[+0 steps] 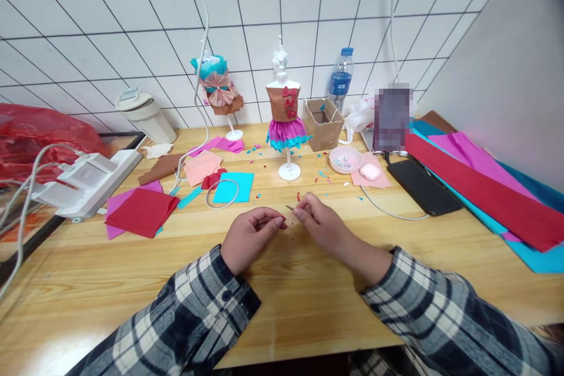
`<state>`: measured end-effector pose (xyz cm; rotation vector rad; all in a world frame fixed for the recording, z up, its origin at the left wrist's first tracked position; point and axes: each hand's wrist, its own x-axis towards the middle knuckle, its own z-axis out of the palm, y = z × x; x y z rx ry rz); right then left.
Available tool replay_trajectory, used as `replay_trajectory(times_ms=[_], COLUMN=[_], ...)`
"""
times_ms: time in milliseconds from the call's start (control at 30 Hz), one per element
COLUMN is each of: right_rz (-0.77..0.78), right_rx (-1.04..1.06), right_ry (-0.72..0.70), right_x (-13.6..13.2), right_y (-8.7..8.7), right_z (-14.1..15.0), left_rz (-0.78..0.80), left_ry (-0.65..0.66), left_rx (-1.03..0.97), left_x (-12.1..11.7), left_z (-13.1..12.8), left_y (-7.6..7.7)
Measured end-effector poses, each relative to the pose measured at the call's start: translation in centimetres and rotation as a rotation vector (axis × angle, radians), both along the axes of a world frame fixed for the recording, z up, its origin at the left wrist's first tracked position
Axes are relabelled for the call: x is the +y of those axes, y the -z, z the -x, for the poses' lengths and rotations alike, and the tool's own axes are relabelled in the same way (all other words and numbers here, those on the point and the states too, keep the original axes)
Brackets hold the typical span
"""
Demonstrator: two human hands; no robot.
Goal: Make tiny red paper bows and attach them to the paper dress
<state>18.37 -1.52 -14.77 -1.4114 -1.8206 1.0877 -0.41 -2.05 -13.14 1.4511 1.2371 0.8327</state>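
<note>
My left hand (252,236) is closed in a pinch above the table; what it holds, if anything, is too small to make out. Facing it, my right hand (325,224) grips a thin pointed metal tool (289,208), its tip directed at my left fingertips. Most of the tool is hidden inside the fingers. Behind both hands stands a small white mannequin (289,171) on a round base. It wears a brown bodice (278,107) with red bows (289,102) and a magenta skirt (287,132) edged in turquoise.
Left lie red paper squares (141,211), turquoise paper (240,187) and a wire ring (212,207). Behind stand a second dressed mannequin (220,91), a cardboard box (324,129) and a water bottle (341,79). Right are a pink bead dish (337,169), a black phone (423,187) and red paper (480,191).
</note>
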Motion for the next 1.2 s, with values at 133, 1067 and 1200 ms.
replay_trajectory(times_ms=[133, 1067, 1200], right_rz=[-0.153, 0.141, 0.101], right_rx=[-0.276, 0.325, 0.277], right_ry=[0.084, 0.04, 0.028], right_x=[0.9, 0.0, -0.1], right_y=[-0.5, -0.8, -0.7], right_z=[-1.5, 0.7, 0.7], left_rz=[0.016, -0.13, -0.181], left_ry=[-0.04, 0.02, 0.063], left_rx=[-0.041, 0.156, 0.165], left_x=[0.1, -0.5, -0.5], left_z=[0.1, -0.1, 0.1], left_y=[0.6, 0.4, 0.0])
